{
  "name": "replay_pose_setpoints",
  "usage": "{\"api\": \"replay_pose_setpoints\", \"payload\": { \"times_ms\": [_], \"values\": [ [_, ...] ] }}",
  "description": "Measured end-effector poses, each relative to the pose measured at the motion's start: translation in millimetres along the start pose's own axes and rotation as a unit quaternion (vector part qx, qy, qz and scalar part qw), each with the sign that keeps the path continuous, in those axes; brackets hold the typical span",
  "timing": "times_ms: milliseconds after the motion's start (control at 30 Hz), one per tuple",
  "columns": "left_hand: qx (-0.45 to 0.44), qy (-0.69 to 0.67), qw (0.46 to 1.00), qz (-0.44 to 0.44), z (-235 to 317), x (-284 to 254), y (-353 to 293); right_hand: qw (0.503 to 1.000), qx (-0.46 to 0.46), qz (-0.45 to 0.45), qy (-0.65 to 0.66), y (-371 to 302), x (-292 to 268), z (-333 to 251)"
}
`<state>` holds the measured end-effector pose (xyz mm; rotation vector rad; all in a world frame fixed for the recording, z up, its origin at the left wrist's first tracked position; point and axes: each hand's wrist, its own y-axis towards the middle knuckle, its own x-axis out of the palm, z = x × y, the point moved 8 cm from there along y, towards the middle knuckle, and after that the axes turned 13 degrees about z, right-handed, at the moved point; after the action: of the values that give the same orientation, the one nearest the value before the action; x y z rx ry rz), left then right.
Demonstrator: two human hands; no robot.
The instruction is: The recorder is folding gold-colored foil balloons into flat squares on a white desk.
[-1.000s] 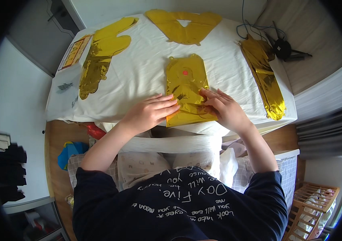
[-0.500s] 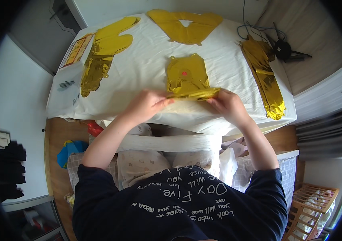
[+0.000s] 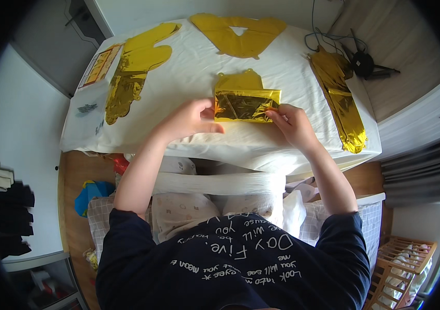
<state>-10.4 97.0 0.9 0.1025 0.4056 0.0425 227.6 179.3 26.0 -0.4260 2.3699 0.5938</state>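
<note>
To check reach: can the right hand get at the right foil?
Probably yes: only white cloth lies between the right hand and the right foil, though that hand pinches the folded foil.

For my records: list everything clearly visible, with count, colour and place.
covered table: 1, white, centre
folded foil: 1, gold, mid-table
other foils: 3, gold, left, far, right
packet: 1, clear and orange, table's left
device: 1, black, far right
bag-like item: 1, blue, left floor
curtain: 1, grey, right
wooden rack: 1, brown, lower right
shirt: 1, navy, lower centre
left hand: 1, bare, beside folded foil
right hand: 1, bare, pinching folded foil
</note>
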Motion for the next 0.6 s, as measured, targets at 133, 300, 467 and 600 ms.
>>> {"api": "replay_pose_setpoints", "payload": {
  "times_ms": [133,300,467,600],
  "values": [
    [0.080,0.091,0.993,0.002,18,4,-3,0.999,-0.034,-0.003,0.005,-5,1,-1],
    [0.203,0.232,0.951,0.032,22,7,-10,0.985,-0.169,-0.021,0.031,-21,-1,-13],
    [0.419,0.353,0.834,0.066,45,15,-25,0.936,-0.350,0.001,-0.038,-39,-5,-38],
    [0.473,0.362,0.801,0.059,45,12,-24,0.934,-0.353,-0.001,-0.047,-42,0,-34]
  ]
}}
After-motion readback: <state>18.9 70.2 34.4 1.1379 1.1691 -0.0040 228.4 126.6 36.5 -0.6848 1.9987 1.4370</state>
